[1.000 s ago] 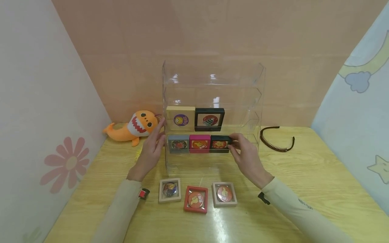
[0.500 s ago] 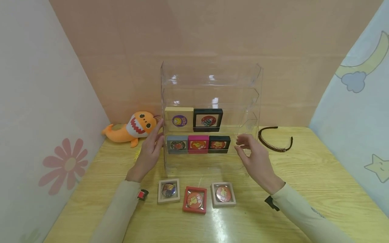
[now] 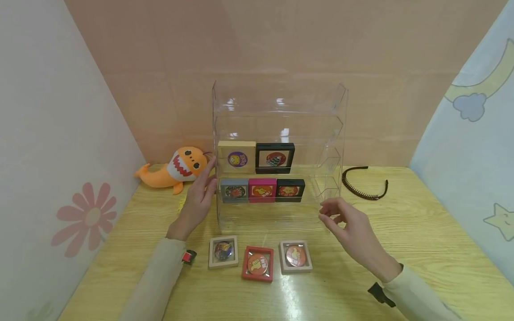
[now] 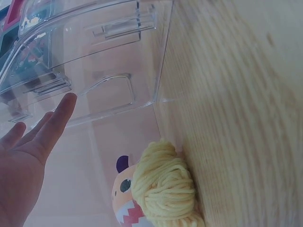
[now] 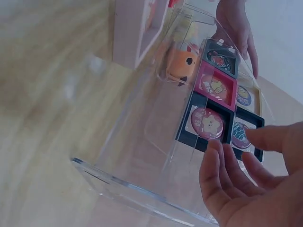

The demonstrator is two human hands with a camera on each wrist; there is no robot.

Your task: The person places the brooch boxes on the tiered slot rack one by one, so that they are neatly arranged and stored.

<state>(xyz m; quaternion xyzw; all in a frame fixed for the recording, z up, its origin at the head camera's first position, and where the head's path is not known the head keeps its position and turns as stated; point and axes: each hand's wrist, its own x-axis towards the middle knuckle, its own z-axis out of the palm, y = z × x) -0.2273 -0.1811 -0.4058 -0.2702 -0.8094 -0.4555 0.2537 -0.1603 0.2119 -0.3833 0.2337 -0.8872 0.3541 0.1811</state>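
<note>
A clear acrylic display rack [image 3: 277, 111] stands on the table with framed badges on two tiers. Its lower row holds a grey frame [image 3: 234, 191], a magenta frame [image 3: 263, 191] and a black frame [image 3: 290, 191]. One tier up sit a cream frame [image 3: 237, 157] and a larger black frame [image 3: 275, 158]. My left hand [image 3: 196, 196] rests its straight fingers along the rack's left side. Off the rack's lower right corner is my right hand [image 3: 353, 229], holding nothing, its fingers loosely bent.
On the table before the rack lie a beige frame [image 3: 223, 251], a red frame [image 3: 258, 264] and another pale frame [image 3: 296, 256]. An orange plush shark [image 3: 176, 169] is at the left, near yellow yarn [image 4: 163, 184]. A dark headband [image 3: 363, 189] lies at the right.
My right hand has let go of the small black frame on the lower tier and moved right and toward me. The left hand has stayed at the rack's side.
</note>
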